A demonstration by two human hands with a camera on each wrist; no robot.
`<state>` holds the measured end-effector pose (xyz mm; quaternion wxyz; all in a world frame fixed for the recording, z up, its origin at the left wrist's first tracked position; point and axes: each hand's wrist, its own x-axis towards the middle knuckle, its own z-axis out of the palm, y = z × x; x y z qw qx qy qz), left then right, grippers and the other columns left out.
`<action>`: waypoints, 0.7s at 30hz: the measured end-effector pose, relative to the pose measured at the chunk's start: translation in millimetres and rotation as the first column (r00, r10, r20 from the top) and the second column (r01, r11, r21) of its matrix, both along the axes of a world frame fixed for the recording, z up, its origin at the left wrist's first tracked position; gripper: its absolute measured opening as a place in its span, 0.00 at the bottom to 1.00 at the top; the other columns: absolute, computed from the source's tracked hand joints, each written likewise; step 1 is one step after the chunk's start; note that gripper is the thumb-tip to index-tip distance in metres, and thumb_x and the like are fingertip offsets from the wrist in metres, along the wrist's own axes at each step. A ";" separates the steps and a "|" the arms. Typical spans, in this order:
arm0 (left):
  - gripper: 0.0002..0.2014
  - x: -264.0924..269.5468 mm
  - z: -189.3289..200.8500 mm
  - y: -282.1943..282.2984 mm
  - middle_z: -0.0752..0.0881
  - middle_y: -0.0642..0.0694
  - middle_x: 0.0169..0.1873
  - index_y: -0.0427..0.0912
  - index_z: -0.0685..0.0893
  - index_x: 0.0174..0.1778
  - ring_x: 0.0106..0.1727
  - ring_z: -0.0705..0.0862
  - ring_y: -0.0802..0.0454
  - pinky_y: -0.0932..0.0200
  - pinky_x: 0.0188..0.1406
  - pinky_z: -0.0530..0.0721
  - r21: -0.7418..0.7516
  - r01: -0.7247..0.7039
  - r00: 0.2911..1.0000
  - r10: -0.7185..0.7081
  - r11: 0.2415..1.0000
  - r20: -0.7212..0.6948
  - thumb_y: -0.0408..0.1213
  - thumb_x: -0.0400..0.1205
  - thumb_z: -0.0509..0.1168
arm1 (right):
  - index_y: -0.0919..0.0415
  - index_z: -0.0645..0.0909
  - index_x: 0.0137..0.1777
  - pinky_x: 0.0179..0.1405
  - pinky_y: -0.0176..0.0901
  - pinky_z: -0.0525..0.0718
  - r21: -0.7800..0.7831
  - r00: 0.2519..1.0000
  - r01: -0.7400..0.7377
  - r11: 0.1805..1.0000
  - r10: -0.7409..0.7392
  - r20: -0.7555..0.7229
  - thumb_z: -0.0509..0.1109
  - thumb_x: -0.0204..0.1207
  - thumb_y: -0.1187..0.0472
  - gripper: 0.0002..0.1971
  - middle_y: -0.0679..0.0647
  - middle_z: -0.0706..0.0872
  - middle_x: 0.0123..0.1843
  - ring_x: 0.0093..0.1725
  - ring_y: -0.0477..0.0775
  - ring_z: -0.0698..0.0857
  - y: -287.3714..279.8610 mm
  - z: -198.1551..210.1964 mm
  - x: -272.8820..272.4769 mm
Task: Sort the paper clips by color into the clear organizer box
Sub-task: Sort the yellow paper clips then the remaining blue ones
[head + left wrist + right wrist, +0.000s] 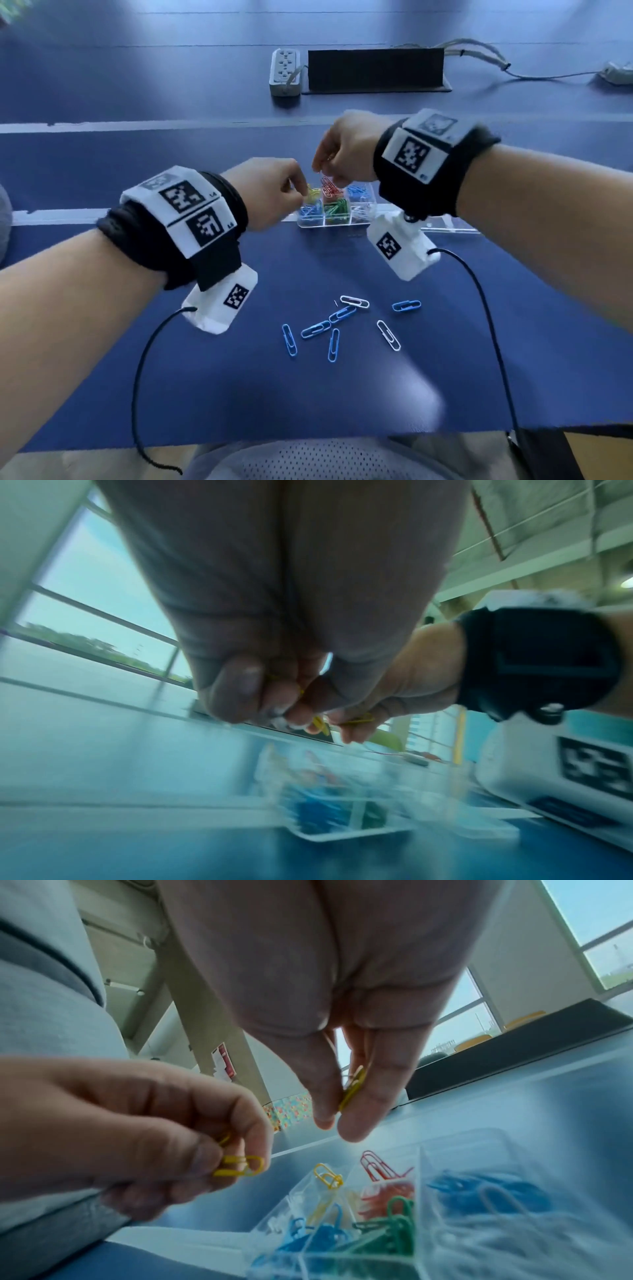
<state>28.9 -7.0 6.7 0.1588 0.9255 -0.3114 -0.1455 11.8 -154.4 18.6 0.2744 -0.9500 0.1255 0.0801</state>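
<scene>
Left hand (pixel 143 1139) and right hand (pixel 342 1069) each pinched yellow paper clips (pixel 240 1165) above the clear organizer box (pixel 337 209); loose blue and white paper clips (pixel 339 325) lay at 6 o'clock on the table (pixel 342 394).

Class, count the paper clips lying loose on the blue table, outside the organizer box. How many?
7: five blue, two white, all clustered near the table's front edge. The arms may hide others.
</scene>
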 end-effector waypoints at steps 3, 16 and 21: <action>0.15 21.5 -0.2 4.8 0.82 0.46 0.43 0.44 0.83 0.58 0.48 0.78 0.45 0.62 0.46 0.71 0.012 -0.061 0.998 0.061 0.998 0.016 0.32 0.81 0.55 | 0.64 0.87 0.57 0.41 0.42 0.87 -0.098 0.999 -0.045 0.994 0.042 -0.028 0.72 0.73 0.64 0.13 0.59 0.90 0.39 0.24 0.43 0.77 11.7 -1.6 21.7; 0.16 42.4 0.1 -11.1 0.82 0.47 0.38 0.45 0.88 0.47 0.40 0.80 0.47 0.60 0.47 0.79 -0.075 -0.075 0.997 0.074 0.994 -0.023 0.27 0.79 0.56 | 0.62 0.88 0.49 0.53 0.56 0.89 -0.172 0.996 -0.022 0.985 0.006 -0.091 0.67 0.69 0.63 0.12 0.60 0.92 0.46 0.48 0.62 0.91 27.0 -3.3 31.4; 0.15 41.8 -3.9 -18.4 0.86 0.41 0.37 0.50 0.85 0.39 0.32 0.84 0.45 0.52 0.46 0.87 -0.187 -0.085 0.990 0.061 0.979 -0.128 0.27 0.78 0.57 | 0.62 0.87 0.51 0.52 0.60 0.89 -0.110 0.997 0.047 0.993 -0.053 -0.053 0.62 0.70 0.67 0.15 0.62 0.92 0.47 0.49 0.63 0.90 12.4 0.5 19.2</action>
